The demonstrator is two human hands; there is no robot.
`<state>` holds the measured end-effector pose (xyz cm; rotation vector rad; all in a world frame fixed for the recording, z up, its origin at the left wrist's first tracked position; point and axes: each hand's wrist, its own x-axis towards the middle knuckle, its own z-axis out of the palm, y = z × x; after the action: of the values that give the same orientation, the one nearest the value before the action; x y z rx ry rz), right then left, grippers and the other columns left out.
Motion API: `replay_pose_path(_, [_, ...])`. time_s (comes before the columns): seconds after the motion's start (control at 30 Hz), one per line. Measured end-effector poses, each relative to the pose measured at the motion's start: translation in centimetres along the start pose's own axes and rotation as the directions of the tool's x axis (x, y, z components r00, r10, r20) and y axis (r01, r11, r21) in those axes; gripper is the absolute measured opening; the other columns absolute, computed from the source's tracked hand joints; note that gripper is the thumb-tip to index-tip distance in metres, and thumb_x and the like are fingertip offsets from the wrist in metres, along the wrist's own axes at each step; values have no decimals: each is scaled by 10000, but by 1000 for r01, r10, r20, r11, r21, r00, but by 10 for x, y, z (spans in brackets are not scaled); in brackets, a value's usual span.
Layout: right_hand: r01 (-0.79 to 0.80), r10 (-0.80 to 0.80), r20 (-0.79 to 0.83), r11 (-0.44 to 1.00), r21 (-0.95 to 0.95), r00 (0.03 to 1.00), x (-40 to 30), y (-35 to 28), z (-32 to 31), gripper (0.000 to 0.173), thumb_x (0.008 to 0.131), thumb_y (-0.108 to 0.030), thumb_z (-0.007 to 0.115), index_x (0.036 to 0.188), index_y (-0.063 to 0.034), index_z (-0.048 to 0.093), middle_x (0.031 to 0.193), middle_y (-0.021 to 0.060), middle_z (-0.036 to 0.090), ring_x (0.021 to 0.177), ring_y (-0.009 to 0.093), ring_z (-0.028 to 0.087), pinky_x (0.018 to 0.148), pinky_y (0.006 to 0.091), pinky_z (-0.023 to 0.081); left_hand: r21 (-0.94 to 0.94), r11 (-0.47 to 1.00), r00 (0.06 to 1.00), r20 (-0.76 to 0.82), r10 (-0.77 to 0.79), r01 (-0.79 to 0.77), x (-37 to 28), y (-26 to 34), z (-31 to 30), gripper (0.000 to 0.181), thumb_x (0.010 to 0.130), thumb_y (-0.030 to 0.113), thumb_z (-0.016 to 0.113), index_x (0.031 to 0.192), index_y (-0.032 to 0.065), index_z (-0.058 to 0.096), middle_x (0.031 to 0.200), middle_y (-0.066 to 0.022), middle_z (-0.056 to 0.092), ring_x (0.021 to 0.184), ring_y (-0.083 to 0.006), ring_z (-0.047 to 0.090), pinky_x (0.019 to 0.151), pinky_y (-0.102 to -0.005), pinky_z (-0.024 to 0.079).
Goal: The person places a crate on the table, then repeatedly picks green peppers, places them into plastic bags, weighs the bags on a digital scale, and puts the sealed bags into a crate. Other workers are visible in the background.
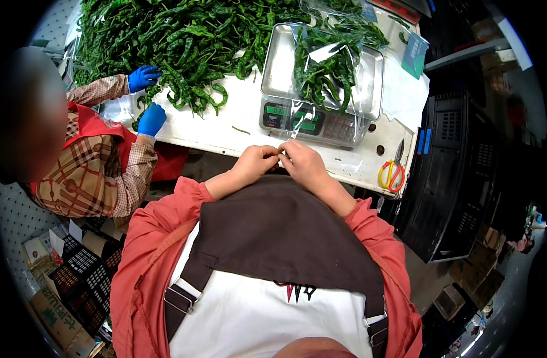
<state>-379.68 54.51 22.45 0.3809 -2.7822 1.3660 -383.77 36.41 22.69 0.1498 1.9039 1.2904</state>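
My left hand [257, 162] and my right hand [303, 162] meet at the front edge of the white table, fingertips together. Both hands have bent fingers, and whether a small thing is pinched between them cannot be made out. Just beyond them stands a digital scale [273, 127] with a steel pan [273, 74] and lit green displays. On the pan lies a clear plastic bag [360, 147] holding long green peppers [320, 80]. Its loose, transparent end hangs over the keypad toward the table's front edge, close to my right hand.
A large heap of green peppers [184, 40] covers the back left. A co-worker's blue-gloved hands [143, 79] are at its edge. Red-and-yellow-handled scissors [393, 172] lie at the right corner, beside black plastic crates [448, 179]. Another bag of peppers [367, 33] lies behind the scale.
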Motion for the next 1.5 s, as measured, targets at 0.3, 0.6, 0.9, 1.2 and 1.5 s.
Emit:
replay_pose_path(0.3, [-41, 42, 24, 999, -30, 999, -1, -8, 5, 133, 765, -98, 676, 808, -46, 561, 787, 115, 614, 714, 327, 618, 607, 421, 490, 217, 969, 987, -87, 136, -115, -11, -9, -2, 207, 869, 140, 628, 1014, 21, 715, 874, -132, 717, 789, -211, 679, 738, -318, 521])
replay_pose_path(0.6, [-43, 44, 64, 999, -26, 997, -6, -12, 8, 130, 732, -69, 692, 771, -44, 571, 726, 104, 608, 647, 295, 614, 579, 402, 488, 192, 973, 978, -137, 158, -130, -16, -21, 2, 191, 848, 138, 647, 985, 31, 723, 895, -140, 713, 801, -257, 680, 731, -338, 520])
replay_pose_path(0.9, [-13, 19, 65, 996, -94, 998, -3, -12, 10, 134, 722, -49, 690, 759, -49, 561, 693, 94, 601, 618, 279, 599, 549, 384, 469, 261, 943, 957, -146, 251, -207, -19, -18, 2, 174, 827, 156, 654, 945, 47, 720, 859, -132, 696, 767, -284, 663, 699, -357, 517])
replay_pose_path(1.2, [77, -82, -38, 990, -119, 996, -1, -7, 13, 105, 741, -47, 654, 736, -48, 549, 671, 114, 591, 602, 302, 593, 545, 399, 468, -303, 953, 1000, 18, -2, 7, 10, -4, -4, 340, 950, 320, 536, 996, 7, 662, 864, -76, 670, 774, -137, 615, 720, -313, 507])
replay_pose_path(1.5, [-484, 814, -156, 473, 736, 559, -120, 50, -105, 62, 863, -32, 528, 807, -57, 532, 655, -62, 384, 534, 22, 346, 467, 183, 285, -426, 902, 997, 11, -77, 74, 27, -7, -5, 267, 937, 248, 544, 867, 14, 651, 732, -58, 664, 660, -117, 609, 642, -244, 480])
